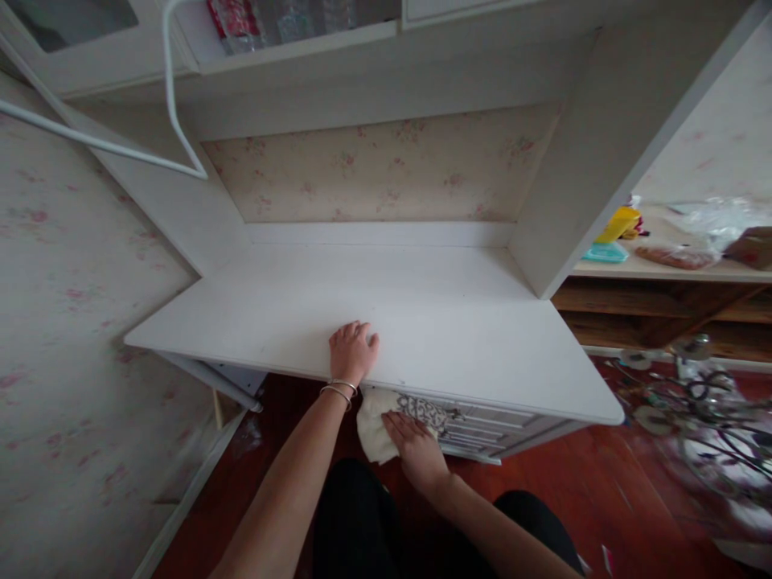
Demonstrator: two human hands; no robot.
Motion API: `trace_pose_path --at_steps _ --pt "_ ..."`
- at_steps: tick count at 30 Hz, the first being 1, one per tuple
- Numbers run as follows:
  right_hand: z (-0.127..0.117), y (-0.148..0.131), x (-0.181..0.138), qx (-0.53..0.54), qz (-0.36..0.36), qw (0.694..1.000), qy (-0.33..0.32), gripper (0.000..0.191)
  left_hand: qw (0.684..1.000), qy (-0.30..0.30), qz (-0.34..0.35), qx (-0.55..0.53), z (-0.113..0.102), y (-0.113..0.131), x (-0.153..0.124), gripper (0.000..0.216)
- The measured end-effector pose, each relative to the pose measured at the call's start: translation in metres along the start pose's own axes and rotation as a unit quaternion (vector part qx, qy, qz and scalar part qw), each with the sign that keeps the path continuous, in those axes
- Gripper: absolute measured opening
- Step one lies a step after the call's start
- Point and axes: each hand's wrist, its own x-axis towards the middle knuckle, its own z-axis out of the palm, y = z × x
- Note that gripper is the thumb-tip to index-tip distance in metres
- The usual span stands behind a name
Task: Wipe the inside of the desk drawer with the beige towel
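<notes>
My left hand (353, 351) rests on the white desk top (434, 338) close to its front edge. Its fingers bend a little, with the thumb apart, and nothing is in it. Two thin bangles (339, 392) circle that wrist. Below the edge, my right hand (417, 452) presses a cream cloth (375, 426) with a dark scroll pattern against the desk's drawer front (482, 430). The fingers of that hand lie stretched over the cloth, which hangs loose on its left side and hides part of the drawers.
A white hutch (603, 161) rises over the desk, with bottles on its shelf. White bent tubing (172, 88) juts in at upper left. At right stand a wooden shelf unit (621, 297) bearing bags and a chandelier-like metal fixture (717, 402) on the red floor (572, 474).
</notes>
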Motion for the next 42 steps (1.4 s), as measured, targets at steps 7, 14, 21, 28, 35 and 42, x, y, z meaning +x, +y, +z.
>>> trace_pose_path --at_steps 7,14,21,28,35,42 --pt "-0.076 -0.048 -0.023 0.214 -0.024 0.973 0.089 0.078 1.000 0.011 0.007 -0.002 0.001 -0.002 -0.001 0.033" --pt "-0.184 -0.036 -0.053 0.398 0.092 0.888 0.212 0.041 1.000 0.019 0.017 -0.010 0.000 -0.003 -0.003 0.033" --pt "-0.230 -0.008 -0.008 0.025 -0.057 0.916 0.396 0.061 1.000 0.018 0.008 -0.024 0.001 -0.005 -0.003 0.032" --pt "-0.178 0.036 0.059 -0.159 0.088 0.981 0.063 0.060 1.000 0.020 0.013 -0.021 -0.006 -0.003 -0.004 0.032" --pt "-0.197 0.079 0.026 -0.138 0.091 0.972 0.168 0.054 1.000 0.007 0.007 -0.018 -0.005 -0.004 -0.003 0.034" --pt "-0.223 0.205 -0.066 -0.056 0.436 0.865 0.243 0.053 1.000 0.001 0.007 -0.009 -0.005 -0.002 -0.002 0.035"
